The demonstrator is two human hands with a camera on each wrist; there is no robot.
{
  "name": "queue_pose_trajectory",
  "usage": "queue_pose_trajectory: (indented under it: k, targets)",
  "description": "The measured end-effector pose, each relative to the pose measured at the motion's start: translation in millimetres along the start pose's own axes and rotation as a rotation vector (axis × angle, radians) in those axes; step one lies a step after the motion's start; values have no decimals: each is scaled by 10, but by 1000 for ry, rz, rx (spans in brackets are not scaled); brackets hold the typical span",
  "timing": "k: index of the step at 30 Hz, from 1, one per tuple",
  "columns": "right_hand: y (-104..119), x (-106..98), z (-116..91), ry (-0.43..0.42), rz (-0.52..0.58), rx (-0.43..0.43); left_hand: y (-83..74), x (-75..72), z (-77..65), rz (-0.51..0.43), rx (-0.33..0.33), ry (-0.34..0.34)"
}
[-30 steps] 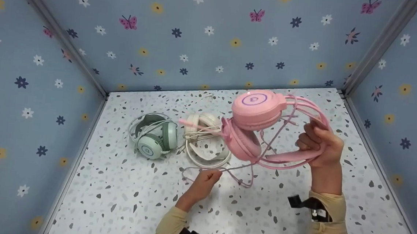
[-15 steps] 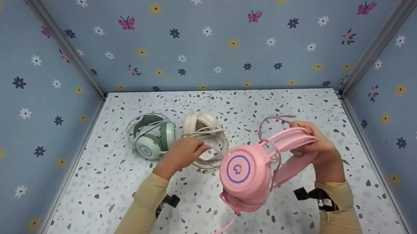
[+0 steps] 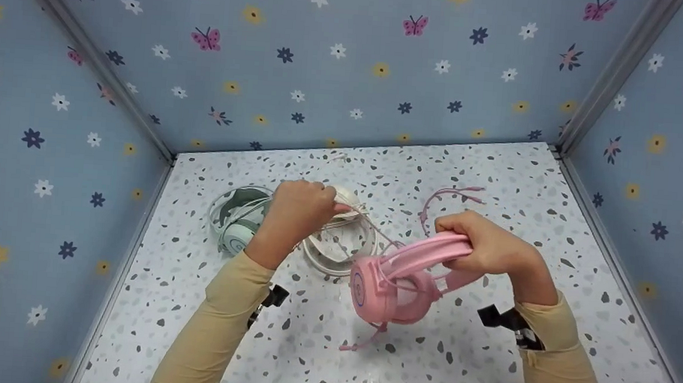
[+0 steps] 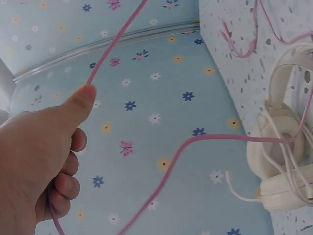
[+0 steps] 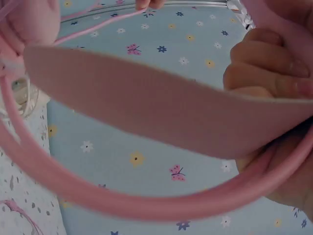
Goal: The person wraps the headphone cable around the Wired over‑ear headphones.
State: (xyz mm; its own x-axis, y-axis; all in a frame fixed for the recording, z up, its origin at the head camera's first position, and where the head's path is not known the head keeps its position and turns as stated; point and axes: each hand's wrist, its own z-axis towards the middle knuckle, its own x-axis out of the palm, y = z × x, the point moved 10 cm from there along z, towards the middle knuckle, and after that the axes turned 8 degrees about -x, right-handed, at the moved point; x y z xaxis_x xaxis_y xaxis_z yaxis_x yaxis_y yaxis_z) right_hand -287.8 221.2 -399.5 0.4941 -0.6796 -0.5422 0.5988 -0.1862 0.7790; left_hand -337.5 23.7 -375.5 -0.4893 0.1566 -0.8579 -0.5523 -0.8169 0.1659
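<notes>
Pink headphones [image 3: 397,294] hang tilted above the table, their ear cups toward the lower left. My right hand [image 3: 488,247] grips them by the headband [image 5: 146,205], fingers curled round it, as the right wrist view shows close up. My left hand [image 3: 298,215] is raised over the other headphones and pinches the pink cable [image 4: 112,46] between thumb and curled fingers. From there the cable runs in a loop past the white headphones. Its split plug end [image 3: 467,193] lies on the table behind my right hand.
White headphones [image 3: 336,266] with a bundled cable lie beneath my left hand, partly hidden. Green headphones [image 3: 236,235] lie left of them, partly behind my left hand. The speckled table [image 3: 443,367] is bordered by blue patterned walls [image 3: 350,66] at the back and sides.
My left hand has moved up and away to the left with the pink cable. The pink headphones have turned and come down from the right, still in my right hand.
</notes>
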Motion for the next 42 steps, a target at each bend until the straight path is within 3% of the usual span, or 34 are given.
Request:
queue_pose_trajectory:
  k: [4,7,11,15,17,19,21,24,27,31,36,38,42]
  targets:
    - [-138,-124,-7,-163,-280,225,-11,-247,-41,-59,-46,-87]
    - [-152,-334,-68,-377,-423,290,-26,-249,-106,-161,-108,-35]
    - [-52,-526,-159,-601,-538,278,-31,-47,-241,-397,-229,167]
    - [72,-589,-228,-669,-614,260,-169,227,-448,-696,-283,443]
    - [136,-645,-283,-695,-652,262,-243,360,-582,-790,-292,579]
    - [202,-737,-362,-743,-688,272,-289,463,-717,-850,-301,670]
    - [286,-844,-450,-814,-729,273,-323,521,-813,-917,-302,676]
    - [388,-965,-565,-944,-779,264,-434,537,-902,-1077,-298,600]
    - [423,-994,-632,-1068,-780,216,-667,522,-965,-1251,-274,522]
    - [365,-961,-707,-1218,-698,135,-1016,555,-1010,-1399,-278,457]
    - [210,-902,-764,-1294,-506,67,-1338,702,-1054,-1615,-353,374]
    - [105,-887,-774,-1301,-340,34,-1456,806,-1092,-1750,-373,392]
    - [-104,-825,-702,-1268,210,-133,-1612,1072,-1202,-1982,-403,468]
